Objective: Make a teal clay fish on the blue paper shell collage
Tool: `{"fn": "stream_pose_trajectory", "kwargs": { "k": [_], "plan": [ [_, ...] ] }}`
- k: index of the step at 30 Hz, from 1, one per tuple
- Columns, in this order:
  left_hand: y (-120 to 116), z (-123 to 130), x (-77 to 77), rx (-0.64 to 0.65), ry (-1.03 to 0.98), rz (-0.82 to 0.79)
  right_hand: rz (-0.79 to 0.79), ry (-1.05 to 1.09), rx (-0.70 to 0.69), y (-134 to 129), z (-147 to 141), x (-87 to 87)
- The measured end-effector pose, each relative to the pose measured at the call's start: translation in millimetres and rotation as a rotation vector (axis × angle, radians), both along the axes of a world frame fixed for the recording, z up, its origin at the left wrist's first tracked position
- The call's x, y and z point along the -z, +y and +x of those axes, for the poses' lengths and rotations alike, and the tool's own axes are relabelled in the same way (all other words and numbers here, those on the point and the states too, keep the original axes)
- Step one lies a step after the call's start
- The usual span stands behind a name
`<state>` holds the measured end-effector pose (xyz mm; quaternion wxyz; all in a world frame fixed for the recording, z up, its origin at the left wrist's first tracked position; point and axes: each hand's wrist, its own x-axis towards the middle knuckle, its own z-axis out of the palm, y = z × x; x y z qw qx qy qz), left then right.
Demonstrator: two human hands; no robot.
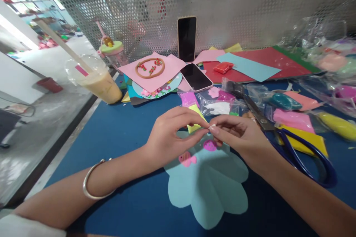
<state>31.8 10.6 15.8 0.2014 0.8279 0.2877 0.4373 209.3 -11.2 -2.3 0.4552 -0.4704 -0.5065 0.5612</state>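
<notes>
My left hand (pixel 169 134) and my right hand (pixel 241 132) meet fingertip to fingertip above a light-blue scalloped paper cutout (pixel 207 189). Both are closed in a pinch on a tiny bit of white clay (pixel 213 126), mostly hidden by the fingers. On the cutout lie a pink clay fish (pixel 185 159) with orange stripes and a magenta clay fish (pixel 209 145). Just behind my fingers are a yellow clay packet (pixel 194 113) and a bag of white clay (pixel 218 108).
Large blue-handled scissors (pixel 294 152) lie near my right forearm among several bagged clays (pixel 293 118). A plastic drink cup (pixel 102 83) stands at the left edge. Behind are a wooden hoop (pixel 150 68) on pink paper, two phones (pixel 187 39), coloured sheets (pixel 250 67) and a perforated metal panel (pixel 239 11).
</notes>
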Motion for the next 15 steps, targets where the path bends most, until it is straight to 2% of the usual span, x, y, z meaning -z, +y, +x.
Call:
{"fn": "stream_pose_trajectory", "kwargs": {
  "k": [8,15],
  "plan": [
    [-2.7,0.6,2.0,0.025,0.024,-0.033,0.030,-0.033,-0.012,-1.2,0.7,0.0],
    [-3.3,-1.7,-1.8,0.042,-0.009,-0.134,-0.009,0.015,0.082,7.3,9.8,3.4]
  ]
}}
